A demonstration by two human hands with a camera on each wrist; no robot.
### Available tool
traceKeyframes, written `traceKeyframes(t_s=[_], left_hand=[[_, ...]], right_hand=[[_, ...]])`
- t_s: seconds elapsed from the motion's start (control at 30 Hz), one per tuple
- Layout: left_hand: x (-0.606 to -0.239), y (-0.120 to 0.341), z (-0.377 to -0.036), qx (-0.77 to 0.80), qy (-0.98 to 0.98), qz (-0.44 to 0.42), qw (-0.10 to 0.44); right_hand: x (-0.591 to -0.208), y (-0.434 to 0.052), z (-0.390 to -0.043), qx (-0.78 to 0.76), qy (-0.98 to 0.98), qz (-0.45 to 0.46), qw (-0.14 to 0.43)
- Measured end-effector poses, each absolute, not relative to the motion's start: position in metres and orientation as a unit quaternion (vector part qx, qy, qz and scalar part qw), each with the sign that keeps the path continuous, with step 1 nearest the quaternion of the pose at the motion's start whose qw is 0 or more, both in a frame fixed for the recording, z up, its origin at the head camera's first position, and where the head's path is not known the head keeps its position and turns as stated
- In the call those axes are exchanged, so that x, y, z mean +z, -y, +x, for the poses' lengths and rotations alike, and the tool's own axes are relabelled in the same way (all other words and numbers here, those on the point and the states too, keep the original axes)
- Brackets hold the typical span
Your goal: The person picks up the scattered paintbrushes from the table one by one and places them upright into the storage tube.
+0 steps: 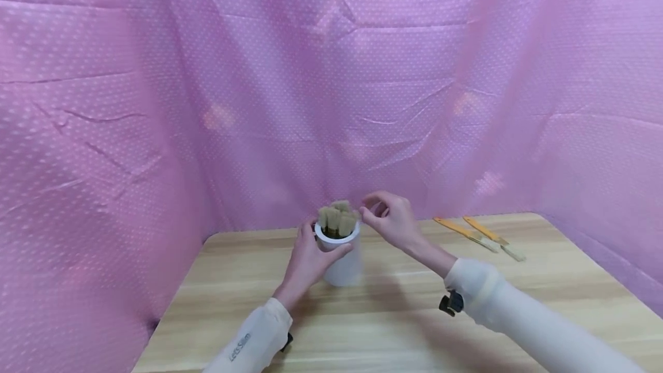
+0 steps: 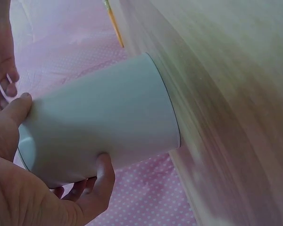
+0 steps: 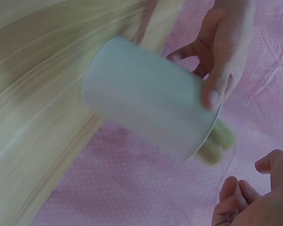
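My left hand (image 1: 311,258) grips the white cup (image 1: 342,261) at frame centre, brushes (image 1: 336,220) standing inside bristles-up; my right hand (image 1: 391,220) hovers beside it, fingers loosely curled, holding nothing.

A white cup (image 1: 342,263) holds tan-bristled brushes (image 1: 336,220), two orange-handled brushes (image 1: 479,236) lie at the right of the frame on the pale wood-grain surface (image 1: 393,315), and the backdrop (image 1: 259,85) is pink with white dots.

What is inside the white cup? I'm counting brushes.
Several brushes stand in the cup, bristles up above the rim. Their handles are hidden by the cup wall and the left hand, so no exact count.
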State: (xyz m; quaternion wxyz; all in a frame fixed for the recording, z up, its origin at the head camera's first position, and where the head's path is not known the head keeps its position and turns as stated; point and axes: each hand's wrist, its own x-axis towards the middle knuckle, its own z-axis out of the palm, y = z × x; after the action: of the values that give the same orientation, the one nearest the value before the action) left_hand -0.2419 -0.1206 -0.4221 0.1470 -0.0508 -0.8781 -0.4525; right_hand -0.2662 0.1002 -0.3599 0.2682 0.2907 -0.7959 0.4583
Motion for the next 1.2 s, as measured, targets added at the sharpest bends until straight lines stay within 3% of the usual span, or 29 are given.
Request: traceKeyframes(t_s=[0.23,0.53,0.9,1.2], left_hand=[[-0.427,0.143,-0.234,-0.425,0.888,-0.013,0.175],[-0.424,0.147,-0.238,-0.425,0.887,-0.018,0.182],[-0.424,0.130,-0.247,-0.427,0.888,-0.039,0.168],[-0.427,0.117,-0.252,-0.441,0.882,-0.061,0.152]], right_hand=[[-0.384,-0.115,-0.280,0.430,0.828,0.280,0.227],[-0.423,-0.175,-0.332,0.306,0.897,0.219,0.233],[-0.456,-0.270,-0.375,0.216,0.945,0.180,0.169],[-0.464,-0.308,-0.377,0.200,0.959,0.182,0.081]])
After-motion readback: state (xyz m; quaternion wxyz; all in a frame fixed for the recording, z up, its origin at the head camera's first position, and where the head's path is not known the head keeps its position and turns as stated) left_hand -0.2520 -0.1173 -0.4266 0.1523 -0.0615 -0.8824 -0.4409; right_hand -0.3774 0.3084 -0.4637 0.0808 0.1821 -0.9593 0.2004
